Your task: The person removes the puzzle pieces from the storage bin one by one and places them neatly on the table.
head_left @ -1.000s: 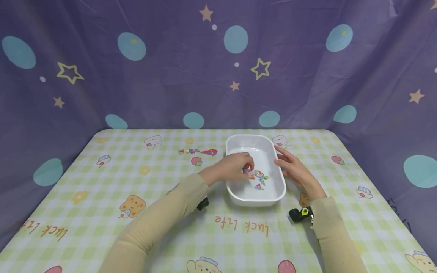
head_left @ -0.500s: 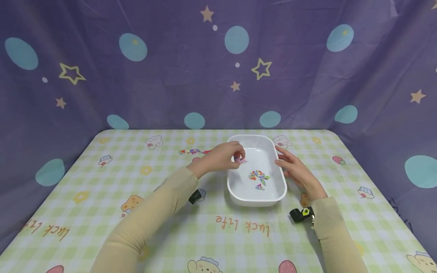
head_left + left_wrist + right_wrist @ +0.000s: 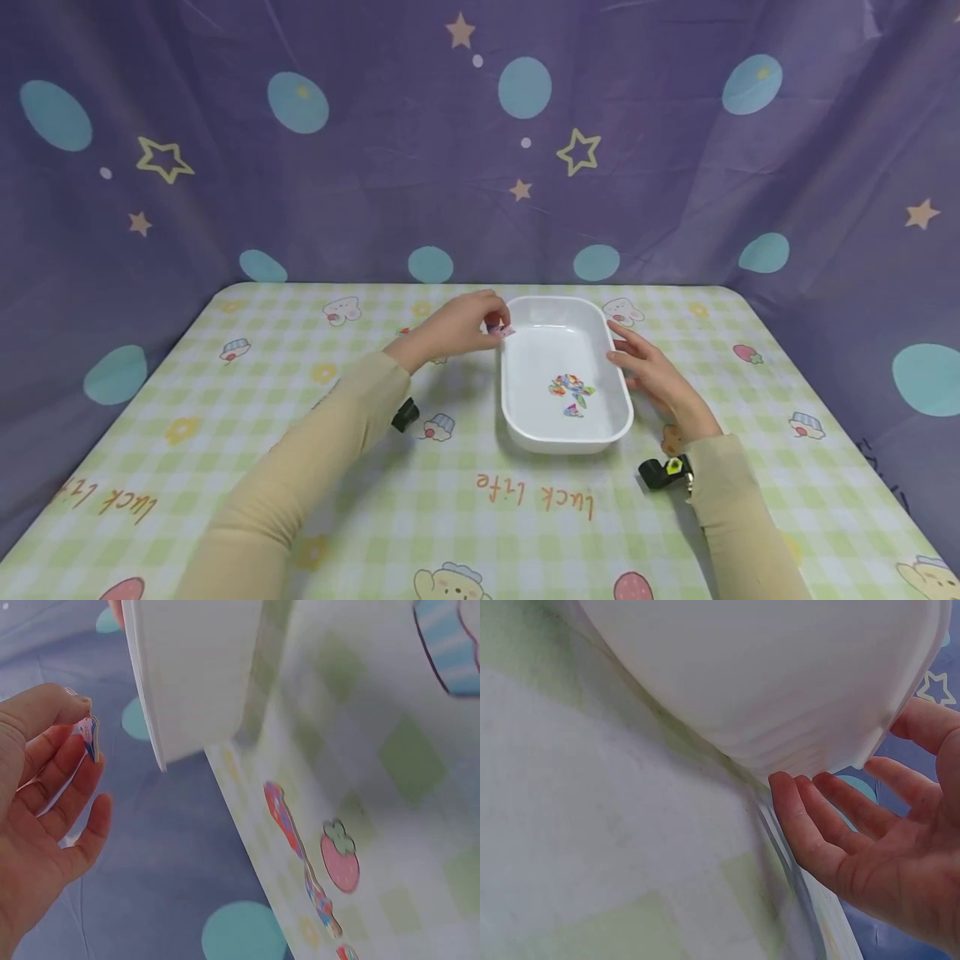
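Thumb and fingertips of my left hand (image 3: 459, 327) pinch a small flat puzzle piece (image 3: 501, 331), pink and purple in the head view. It is held up by the left rim of a white rectangular tub (image 3: 567, 443). In the left wrist view the piece (image 3: 91, 738) shows blue and red, with a thin pale edge. My right hand (image 3: 658, 377) touches the tub's outer right side with loosely bent fingers. Several bright pieces (image 3: 572, 387) lie inside the tub. On the cloth, a thin line of colourful pieces (image 3: 285, 819) is mostly hidden behind my left hand in the head view.
A green-and-white checked cloth (image 3: 480, 533) with printed cartoons and lettering covers the table. Dark wrist cameras hang under both wrists, the right one (image 3: 663, 473) close to the cloth. A purple curtain (image 3: 360, 192) with stars and dots stands behind the table.
My left hand has come up from the tub's bottom with the piece and moved left to the rim. It now covers most of the line of pieces. My right hand has stayed.
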Tool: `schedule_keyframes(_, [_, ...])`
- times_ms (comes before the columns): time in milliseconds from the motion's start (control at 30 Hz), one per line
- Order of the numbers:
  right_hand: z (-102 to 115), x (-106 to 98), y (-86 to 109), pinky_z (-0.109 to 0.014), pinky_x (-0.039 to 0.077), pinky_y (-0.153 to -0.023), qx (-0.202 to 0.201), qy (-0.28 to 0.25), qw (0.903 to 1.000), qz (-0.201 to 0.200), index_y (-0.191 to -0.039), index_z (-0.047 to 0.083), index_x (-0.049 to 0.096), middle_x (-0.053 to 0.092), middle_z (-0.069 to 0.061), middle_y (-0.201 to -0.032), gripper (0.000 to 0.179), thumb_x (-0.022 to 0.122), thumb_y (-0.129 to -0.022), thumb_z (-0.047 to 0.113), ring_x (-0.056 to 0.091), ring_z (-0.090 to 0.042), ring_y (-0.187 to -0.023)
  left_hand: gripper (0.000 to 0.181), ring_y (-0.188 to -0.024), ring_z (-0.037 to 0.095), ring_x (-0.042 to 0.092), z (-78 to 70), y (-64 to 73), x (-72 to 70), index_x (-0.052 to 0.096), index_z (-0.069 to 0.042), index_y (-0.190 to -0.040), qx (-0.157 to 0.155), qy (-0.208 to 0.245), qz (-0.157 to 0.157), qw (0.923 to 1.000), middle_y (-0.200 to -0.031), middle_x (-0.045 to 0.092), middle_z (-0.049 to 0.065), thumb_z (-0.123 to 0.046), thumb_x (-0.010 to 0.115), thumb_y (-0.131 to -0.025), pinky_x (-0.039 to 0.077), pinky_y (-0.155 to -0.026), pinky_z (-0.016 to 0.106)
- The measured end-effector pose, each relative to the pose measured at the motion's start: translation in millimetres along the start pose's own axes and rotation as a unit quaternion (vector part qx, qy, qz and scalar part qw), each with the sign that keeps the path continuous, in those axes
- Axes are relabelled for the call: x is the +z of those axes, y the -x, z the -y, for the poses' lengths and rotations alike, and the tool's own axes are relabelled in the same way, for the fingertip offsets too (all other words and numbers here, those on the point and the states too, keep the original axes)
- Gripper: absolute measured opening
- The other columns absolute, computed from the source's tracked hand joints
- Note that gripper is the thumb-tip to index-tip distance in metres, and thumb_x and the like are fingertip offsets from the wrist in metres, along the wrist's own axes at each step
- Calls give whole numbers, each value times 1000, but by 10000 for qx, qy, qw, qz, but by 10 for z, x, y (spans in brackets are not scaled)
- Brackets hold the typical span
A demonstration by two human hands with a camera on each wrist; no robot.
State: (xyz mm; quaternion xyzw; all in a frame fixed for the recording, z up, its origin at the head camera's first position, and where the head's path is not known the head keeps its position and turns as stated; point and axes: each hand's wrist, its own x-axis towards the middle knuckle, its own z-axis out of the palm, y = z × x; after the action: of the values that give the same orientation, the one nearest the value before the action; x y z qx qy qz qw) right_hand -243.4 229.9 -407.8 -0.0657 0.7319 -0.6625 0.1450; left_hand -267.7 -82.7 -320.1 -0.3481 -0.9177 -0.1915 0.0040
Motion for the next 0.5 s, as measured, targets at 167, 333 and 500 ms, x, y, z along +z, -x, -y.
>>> schedule_keyframes(167, [7,-3,9,-31,50,-82,-5,-55,10000,-1,-146,18,16,25,-20,-145,67,53,-91,23,49,-19,-112,16,-84,15,54,125,34,-66,61,-13,-96,-62,46,-45,10000,-89,56,-1,-15,61,-80,44,-76,28])
schedule_keyframes(333, [1,-5,9,-30,50,-81,0,-93,10000,0,-146,18,16,25,-21,-145,67,54,-91,23,52,-14,-107,16,-86,16,54,256,84,-89,61,-13,-95,-190,3,-56,9998,-89,56,-1,-17,64,-79,44,-77,29])
schedule_keyframes(500, [14,1,8,-31,49,-83,39,-98,9999,-2,-146,19,16,26,-20,-145,67,54,-91,23,51,-15,-108,19,-85,17,54,410,160,-90,61,-10,-95,-374,-50,-58,9993,-90,56,1,-18,67,-79,44,-77,31])
